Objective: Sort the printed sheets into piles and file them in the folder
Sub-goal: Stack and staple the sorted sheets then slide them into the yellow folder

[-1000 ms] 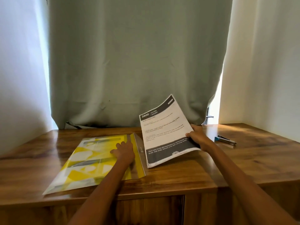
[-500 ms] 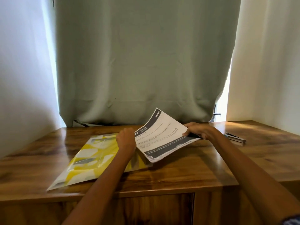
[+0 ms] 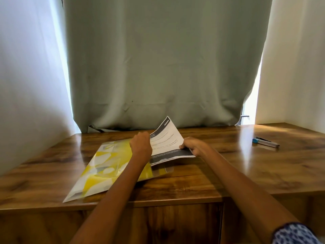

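A clear plastic folder (image 3: 105, 166) with yellow-and-white printed sheets inside lies at a slant on the wooden table (image 3: 246, 166). Over its right edge, a set of white printed sheets (image 3: 167, 140) with dark grey bands is held tilted up. My right hand (image 3: 195, 146) pinches the sheets at their right edge. My left hand (image 3: 141, 147) is curled at the sheets' left edge, where they meet the folder's open side. What its fingers grip is hidden behind the hand.
A stapler (image 3: 265, 142) with a blue end lies on the table to the far right. A grey-green curtain (image 3: 158, 67) hangs along the table's back edge, with white walls on both sides. The table's front edge runs just below the folder.
My left hand left the folder's top and went up to the sheets' left edge. My right hand brought the sheets lower and leftward, over the folder's right edge.
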